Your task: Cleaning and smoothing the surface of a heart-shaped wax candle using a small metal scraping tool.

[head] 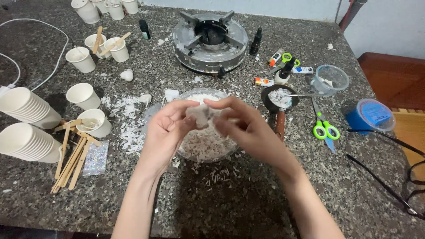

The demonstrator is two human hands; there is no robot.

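Note:
My left hand (166, 128) and my right hand (248, 126) meet above a clear glass bowl (186, 98) and both grip a pale, whitish lump of wax (200, 115) between fingers and thumbs. The bowl is filled with white and beige wax shavings (206, 146). Loose shavings lie scattered on the dark speckled stone counter (248, 194) in front of the bowl and to its left.
A round metal gas burner (210, 42) stands behind the bowl. White paper cups (83, 95), stacked cups (26, 141) and wooden sticks (71, 159) lie left. Right: a small dark pan with wax (279, 98), green-handled scissors (324, 128), a clear tub (331, 79), a blue-lidded tub (372, 115), small bottles.

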